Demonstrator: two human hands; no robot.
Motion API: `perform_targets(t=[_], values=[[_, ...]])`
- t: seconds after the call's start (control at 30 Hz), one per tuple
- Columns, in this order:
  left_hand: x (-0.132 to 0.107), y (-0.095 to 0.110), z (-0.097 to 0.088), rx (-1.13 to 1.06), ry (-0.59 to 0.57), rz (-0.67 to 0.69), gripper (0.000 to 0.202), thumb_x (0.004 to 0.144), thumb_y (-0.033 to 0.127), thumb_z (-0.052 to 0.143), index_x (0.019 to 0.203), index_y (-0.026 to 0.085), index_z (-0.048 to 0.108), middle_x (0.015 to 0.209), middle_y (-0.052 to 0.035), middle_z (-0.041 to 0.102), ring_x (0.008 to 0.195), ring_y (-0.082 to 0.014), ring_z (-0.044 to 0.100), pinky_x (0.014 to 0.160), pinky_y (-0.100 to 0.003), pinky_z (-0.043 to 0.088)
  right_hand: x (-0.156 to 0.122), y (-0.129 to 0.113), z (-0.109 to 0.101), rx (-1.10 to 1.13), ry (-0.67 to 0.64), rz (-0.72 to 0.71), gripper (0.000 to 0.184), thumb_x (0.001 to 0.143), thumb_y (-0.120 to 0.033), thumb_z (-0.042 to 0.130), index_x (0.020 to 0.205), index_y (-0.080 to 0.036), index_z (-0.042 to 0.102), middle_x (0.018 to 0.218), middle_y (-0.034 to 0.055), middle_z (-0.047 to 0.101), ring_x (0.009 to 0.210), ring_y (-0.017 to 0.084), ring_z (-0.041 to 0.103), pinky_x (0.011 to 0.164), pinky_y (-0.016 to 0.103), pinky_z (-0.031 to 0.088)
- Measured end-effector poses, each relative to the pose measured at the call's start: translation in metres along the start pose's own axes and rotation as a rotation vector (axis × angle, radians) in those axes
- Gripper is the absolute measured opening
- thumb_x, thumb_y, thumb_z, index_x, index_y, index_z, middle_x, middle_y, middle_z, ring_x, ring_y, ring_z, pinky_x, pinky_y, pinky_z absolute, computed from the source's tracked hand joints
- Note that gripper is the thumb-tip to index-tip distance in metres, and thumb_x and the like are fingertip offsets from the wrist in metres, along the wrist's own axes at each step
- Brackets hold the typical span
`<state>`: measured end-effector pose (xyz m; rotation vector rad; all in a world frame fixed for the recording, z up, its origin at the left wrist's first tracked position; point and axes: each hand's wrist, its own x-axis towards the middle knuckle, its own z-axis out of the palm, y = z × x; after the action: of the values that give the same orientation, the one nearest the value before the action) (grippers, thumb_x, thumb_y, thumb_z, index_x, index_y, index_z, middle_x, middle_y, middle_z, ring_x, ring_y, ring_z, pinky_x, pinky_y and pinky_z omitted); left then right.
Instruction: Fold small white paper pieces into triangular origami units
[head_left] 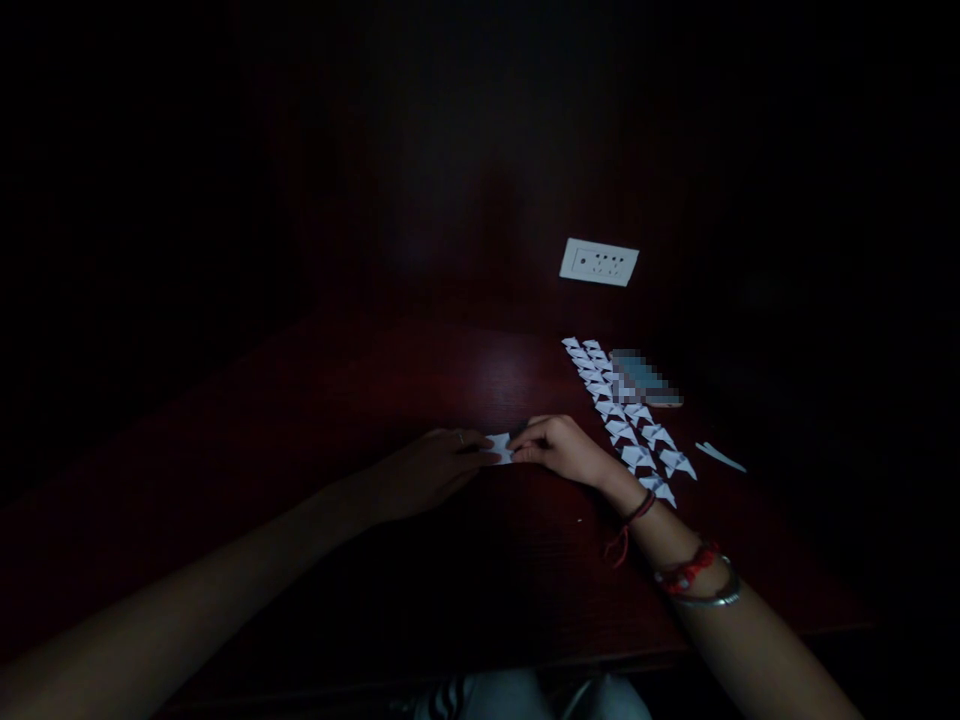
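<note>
A small piece of white paper (pixel 498 450) lies at the middle of the dark red table, between my two hands. My left hand (pixel 450 456), with a ring on one finger, has its fingertips closed on the paper's left end. From the other side my right hand (pixel 553 446) pinches the right end, its thumb and fingers brought together. Its wrist wears red cords and a silver bangle. The fingers cover parts of the paper, so its exact folds are hard to make out.
Right of my hands, two rows of folded white paper pieces (pixel 621 432) run away from me. A phone-like object (pixel 648 378), blurred out, lies beside them. Thin white strips (pixel 720 456) rest further right. A white socket plate (pixel 600 262) is on the back wall. The surroundings are very dark.
</note>
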<state>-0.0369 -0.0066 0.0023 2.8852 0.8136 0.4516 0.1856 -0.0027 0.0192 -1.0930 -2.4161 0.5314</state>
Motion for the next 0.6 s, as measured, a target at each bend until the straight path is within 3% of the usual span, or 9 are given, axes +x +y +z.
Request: perform_targets(t=[0.33,0.6], values=[[0.0030,-0.0016,0.0031,0.042,0.000,0.033,0.040,0.085,0.016,0.037,0.123,0.030,0.036,0.128,0.0011,0.039,0.111,-0.0187,0.039,0.092,-0.036,0.029,0.0013,-0.0006,0.0037,-0.064,0.080,-0.047,0.015,0.078,-0.013,0.045,0.077,-0.013,0.060,0.074,0.0036,0.060,0.067,0.010,0.053,0.064,0.020,0.038],[0.0037,0.0003,0.0034,0.081,-0.004,0.045,0.039,0.086,0.018,0.037,0.123,0.027,0.036,0.127,-0.0009,0.040,0.111,-0.0196,0.038,0.091,-0.036,0.028,0.0041,0.0000,0.0070,-0.058,0.100,0.098,0.014,0.074,-0.013,0.046,0.073,-0.014,0.060,0.072,0.0031,0.061,0.064,0.010,0.054,0.061,0.020,0.037]])
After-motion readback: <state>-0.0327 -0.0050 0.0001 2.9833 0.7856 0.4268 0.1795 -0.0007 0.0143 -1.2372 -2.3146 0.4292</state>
